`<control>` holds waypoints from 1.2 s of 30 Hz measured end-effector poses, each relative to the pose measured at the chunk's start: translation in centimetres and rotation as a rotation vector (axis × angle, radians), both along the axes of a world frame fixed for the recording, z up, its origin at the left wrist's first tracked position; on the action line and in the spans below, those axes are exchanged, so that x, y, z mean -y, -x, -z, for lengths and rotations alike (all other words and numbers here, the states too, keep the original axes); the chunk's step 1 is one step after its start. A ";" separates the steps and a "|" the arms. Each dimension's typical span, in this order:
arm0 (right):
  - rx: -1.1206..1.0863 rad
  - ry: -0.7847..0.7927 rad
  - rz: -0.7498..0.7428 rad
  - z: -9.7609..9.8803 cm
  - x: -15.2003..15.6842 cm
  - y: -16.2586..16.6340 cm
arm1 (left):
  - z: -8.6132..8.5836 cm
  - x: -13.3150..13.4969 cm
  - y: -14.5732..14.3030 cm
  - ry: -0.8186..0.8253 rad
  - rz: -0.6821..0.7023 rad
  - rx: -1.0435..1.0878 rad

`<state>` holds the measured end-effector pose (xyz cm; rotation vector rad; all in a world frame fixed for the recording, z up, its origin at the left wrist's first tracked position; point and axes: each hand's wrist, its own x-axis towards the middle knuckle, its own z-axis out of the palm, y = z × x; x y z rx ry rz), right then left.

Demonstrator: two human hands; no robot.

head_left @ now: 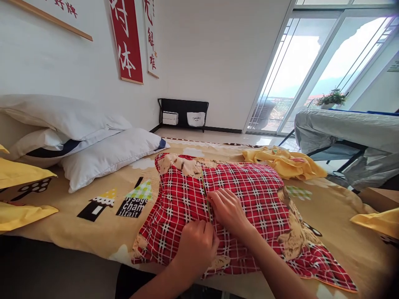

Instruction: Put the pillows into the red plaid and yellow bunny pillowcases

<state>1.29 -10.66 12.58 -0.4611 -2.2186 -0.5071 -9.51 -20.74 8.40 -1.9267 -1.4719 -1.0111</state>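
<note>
A red plaid pillowcase (pixel 249 182) with beige printed patches lies plumped out on the bed in front of me. A thin yellowish-green line (pixel 204 187), perhaps a seam or zipper, runs down across its middle. My left hand (pixel 198 243) is closed on the fabric at the near end of this line. Just beyond it and to the right, my right hand (pixel 227 209) is also closed, its fingertips gripping the cloth along the line. What exactly is pinched is hidden by the fingers. One loose plaid corner spreads flat toward the lower right.
White pillows (pixel 115 151) are piled at the left on the beige printed bedsheet (pixel 121 232). Crumpled yellow cloth (pixel 286 162) lies behind the pillowcase at the right. More yellow fabric (pixel 25 172) shows at the left edge. A cardboard box (pixel 378 198) sits at the right edge.
</note>
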 end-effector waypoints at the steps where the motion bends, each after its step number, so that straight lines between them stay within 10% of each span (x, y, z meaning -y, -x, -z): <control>1: 0.001 -0.006 0.002 -0.2 -0.1 0.1 | 0.2 0.3 -0.2 -0.003 0.001 -0.002; 15: -0.108 -0.137 0.013 -4.6 1.4 -0.8 | 3.1 4.1 -1.7 -0.120 0.098 -0.022; 27: -0.145 -0.118 -0.083 -6.1 5.5 -2.7 | -6.6 2.4 -0.6 -0.099 -0.042 0.082; 36: -0.066 -0.104 -0.124 -5.6 6.4 -3.9 | -6.7 1.5 -1.0 -0.155 -0.025 0.084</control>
